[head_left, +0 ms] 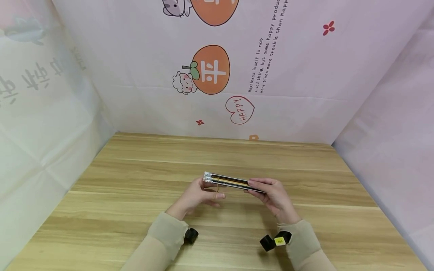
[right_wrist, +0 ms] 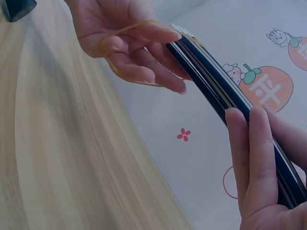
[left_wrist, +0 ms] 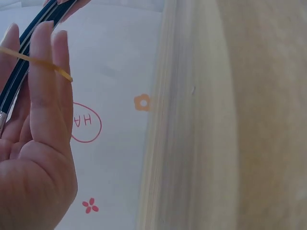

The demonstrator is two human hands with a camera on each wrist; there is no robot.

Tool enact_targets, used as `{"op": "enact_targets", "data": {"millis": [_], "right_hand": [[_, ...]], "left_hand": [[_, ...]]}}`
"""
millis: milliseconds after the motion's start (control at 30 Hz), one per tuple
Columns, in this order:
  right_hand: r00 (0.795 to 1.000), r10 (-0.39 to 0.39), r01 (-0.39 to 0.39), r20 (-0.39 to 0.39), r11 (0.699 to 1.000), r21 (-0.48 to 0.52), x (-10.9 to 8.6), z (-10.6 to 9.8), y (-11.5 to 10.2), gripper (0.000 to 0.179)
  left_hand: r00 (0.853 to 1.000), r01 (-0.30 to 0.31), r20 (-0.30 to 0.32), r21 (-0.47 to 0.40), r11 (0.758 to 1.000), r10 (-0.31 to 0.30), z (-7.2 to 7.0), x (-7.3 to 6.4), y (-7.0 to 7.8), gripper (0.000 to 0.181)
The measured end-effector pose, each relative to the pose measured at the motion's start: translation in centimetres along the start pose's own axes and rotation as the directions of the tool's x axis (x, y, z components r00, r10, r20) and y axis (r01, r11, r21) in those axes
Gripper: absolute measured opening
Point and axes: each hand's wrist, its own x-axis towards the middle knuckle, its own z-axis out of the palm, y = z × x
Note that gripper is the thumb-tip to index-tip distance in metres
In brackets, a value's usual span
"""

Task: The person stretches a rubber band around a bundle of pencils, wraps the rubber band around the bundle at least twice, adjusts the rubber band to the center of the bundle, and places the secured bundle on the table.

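A bundle of several dark, striped pencils [head_left: 234, 181] is held above the table, with its pale eraser ends toward the left. My right hand [head_left: 274, 195] grips the bundle near its right end, thumb on one side and fingers on the other. At the eraser end, a thin yellow rubber band [right_wrist: 111, 65] runs around the pencils and stretches over the fingers of my left hand [head_left: 196, 195]. Those left fingers are bent a little inside the loop, as the right wrist view shows. In the left wrist view, the rubber band [left_wrist: 63, 73] crosses the fingers and the pencils.
A wood-grain table [head_left: 135, 180] lies beneath both hands. Behind it rises a white printed cloth [head_left: 145, 75], with more cloth at both sides. Each wrist wears a beige band with a small black camera [head_left: 191, 236].
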Motion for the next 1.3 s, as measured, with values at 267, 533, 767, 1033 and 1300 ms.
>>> {"op": "enact_targets", "data": {"millis": [267, 533, 767, 1033, 1300], "right_hand": [[1.0, 0.015, -0.015, -0.026, 0.999, 0.031, 0.1, 0.4, 0.3, 0.026], [1.0, 0.008, -0.008, -0.011, 0.999, -0.042, 0.1, 0.1, 0.2, 0.022], [0.999, 0.026, -0.026, -0.025, 1.0, -0.016, 0.1, 0.2, 0.2, 0.021], [0.998, 0.051, -0.048, -0.034, 0.996, 0.08, -0.4, 0.8, -0.1, 0.021], [0.997, 0.071, -0.066, -0.021, 0.98, 0.187, -0.6, 1.5, -0.2, 0.024]], "left_hand": [[1.0, -0.019, -0.016, -0.011, 1.0, 0.019, 0.0, -0.2, 0.3, 0.044], [0.999, -0.034, -0.006, 0.002, 0.999, 0.034, 0.1, -0.3, 0.5, 0.044], [0.999, -0.046, 0.004, -0.004, 0.999, 0.046, 0.3, -0.3, 0.7, 0.039], [0.987, 0.005, 0.158, -0.001, 1.0, -0.005, 0.0, -0.2, 0.7, 0.051], [0.953, 0.008, 0.303, -0.098, 0.995, 0.022, -0.4, -0.6, 0.5, 0.062]]}}
